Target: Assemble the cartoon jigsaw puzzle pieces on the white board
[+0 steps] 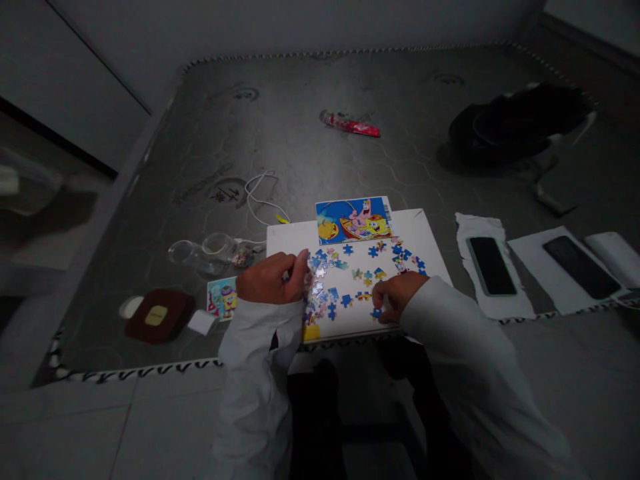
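Observation:
A white board lies at the near edge of a dark mat, with several loose jigsaw pieces scattered on it, many of them blue. A colourful cartoon picture card rests at the board's far edge. My left hand sits on the board's left side, fingers curled, fingertips touching the pieces. My right hand is closed in a pinch over a blue piece near the board's front edge. Both arms wear pale sleeves.
Two dark phones lie on white paper at the right. A black bag sits far right, a red wrapper far centre. Left of the board are a white cable, clear plastic, a brown case and a small cartoon card.

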`<state>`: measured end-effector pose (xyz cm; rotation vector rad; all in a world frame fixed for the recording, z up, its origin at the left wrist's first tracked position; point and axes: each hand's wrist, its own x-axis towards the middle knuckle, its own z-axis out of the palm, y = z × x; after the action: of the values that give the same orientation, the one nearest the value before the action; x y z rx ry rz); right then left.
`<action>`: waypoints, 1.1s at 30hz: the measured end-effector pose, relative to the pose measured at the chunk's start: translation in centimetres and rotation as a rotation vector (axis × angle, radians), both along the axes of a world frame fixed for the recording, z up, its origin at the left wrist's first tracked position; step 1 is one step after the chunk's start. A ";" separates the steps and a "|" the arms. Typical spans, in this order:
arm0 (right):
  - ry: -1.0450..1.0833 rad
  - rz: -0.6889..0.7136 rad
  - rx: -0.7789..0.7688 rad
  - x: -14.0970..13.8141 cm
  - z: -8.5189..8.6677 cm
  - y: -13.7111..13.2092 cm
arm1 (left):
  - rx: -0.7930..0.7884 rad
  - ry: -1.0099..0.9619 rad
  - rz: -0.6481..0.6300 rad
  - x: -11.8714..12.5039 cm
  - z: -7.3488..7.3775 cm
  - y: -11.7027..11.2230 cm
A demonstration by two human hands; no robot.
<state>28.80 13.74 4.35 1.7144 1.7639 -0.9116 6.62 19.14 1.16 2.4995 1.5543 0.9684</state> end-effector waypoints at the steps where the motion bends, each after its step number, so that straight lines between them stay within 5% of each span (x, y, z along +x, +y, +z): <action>1: 0.001 0.006 0.002 0.0 0.0 0.1 | 0.017 -0.019 0.028 -0.2 0.1 0.1; 20: 0.018 0.004 0.048 0.1 -0.5 -0.3 | 0.033 -0.137 0.182 -1.1 1.0 0.1; 33: 0.057 0.058 0.245 0.9 -0.2 -1.5 | -0.046 -0.156 0.256 -1.8 1.3 0.2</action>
<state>29.72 12.26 4.20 1.7896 2.0230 -0.7514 4.82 19.30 2.42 2.1726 1.8518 1.1117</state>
